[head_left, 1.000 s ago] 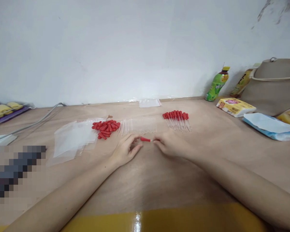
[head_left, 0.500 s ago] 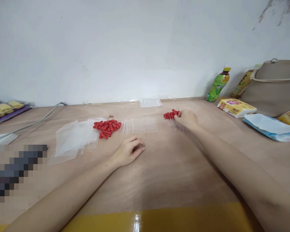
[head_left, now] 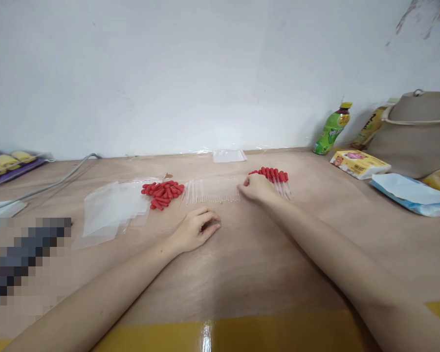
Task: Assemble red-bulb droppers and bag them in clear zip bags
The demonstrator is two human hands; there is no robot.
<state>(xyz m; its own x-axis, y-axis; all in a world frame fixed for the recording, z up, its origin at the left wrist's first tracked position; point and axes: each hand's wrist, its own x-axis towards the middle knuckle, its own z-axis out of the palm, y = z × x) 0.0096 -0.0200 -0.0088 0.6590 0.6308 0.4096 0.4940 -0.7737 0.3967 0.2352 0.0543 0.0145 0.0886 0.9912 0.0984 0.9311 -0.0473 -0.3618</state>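
My left hand (head_left: pixel 198 229) rests on the table with fingers loosely curled, thumb apart, and nothing in it. Just beyond it lies a row of thin clear tubes (head_left: pixel 212 191), side by side. At the row's right end, my right hand (head_left: pixel 256 187) has its thumb and fingertips drawn together at the last clear tube; its fingers partly cover the contact. Left of the row is a pile of red rubber bulbs (head_left: pixel 163 192). Behind my right hand and to its right lie several droppers (head_left: pixel 276 177), clear tubes with red bulbs on them, partly hidden by the hand.
Clear plastic bags (head_left: pixel 108 210) lie flat at the left, and a small bag (head_left: pixel 229 156) lies by the wall. A grey cable (head_left: pixel 64 177) crosses the left side. On the right stand a green bottle (head_left: pixel 333 129), a tissue pack (head_left: pixel 360 164), a blue-white packet (head_left: pixel 412 193) and a beige bag (head_left: pixel 414 137).
My right hand has moved left from the red-bulbed droppers to the right end of the clear tubes, leaving more droppers visible. My left hand stays where it was.
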